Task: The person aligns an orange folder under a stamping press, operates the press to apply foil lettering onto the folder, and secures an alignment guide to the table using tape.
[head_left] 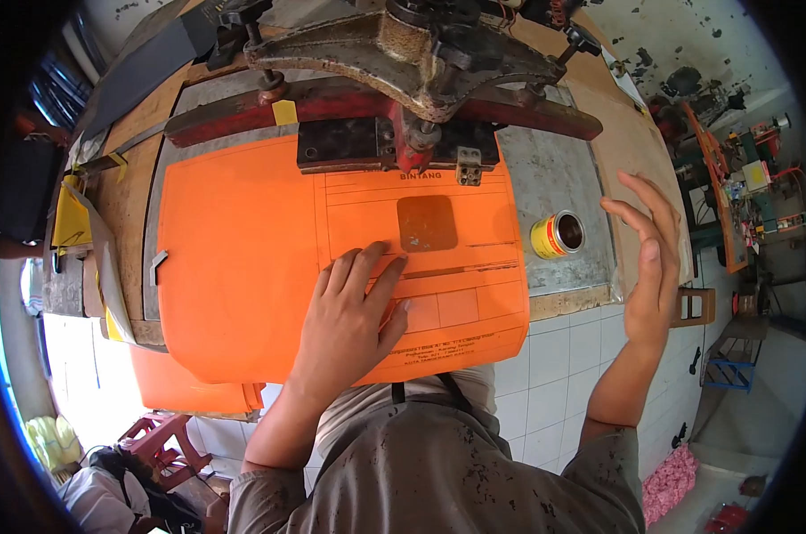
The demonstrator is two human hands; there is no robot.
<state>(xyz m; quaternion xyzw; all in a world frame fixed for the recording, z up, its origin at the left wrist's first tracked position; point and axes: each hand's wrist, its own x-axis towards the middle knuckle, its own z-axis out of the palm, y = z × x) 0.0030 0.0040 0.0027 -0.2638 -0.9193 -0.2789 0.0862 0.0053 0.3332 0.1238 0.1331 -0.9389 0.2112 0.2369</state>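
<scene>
A large orange printed card folder [234, 267] lies flat on the worktable, its right half carrying black printed lines and text. My left hand [356, 307] rests palm down on it, fingers stretched and slightly spread. Just beyond those fingertips is a brown square patch with rounded corners [428, 223]; whether it lies on the folder or is part of it I cannot tell. My right hand [650, 258] is raised off the table's right side, empty, with fingers apart. Nearest to it stands a small yellow and red tin [558, 236], open and dark inside.
A heavy metal clamp frame [421, 62] with a red bar [545, 118] and black block [345, 145] spans the folder's far edge. More orange sheets [189, 383] sit lower left, above a red stool [167, 445]. A cluttered bench [750, 178] stands at right.
</scene>
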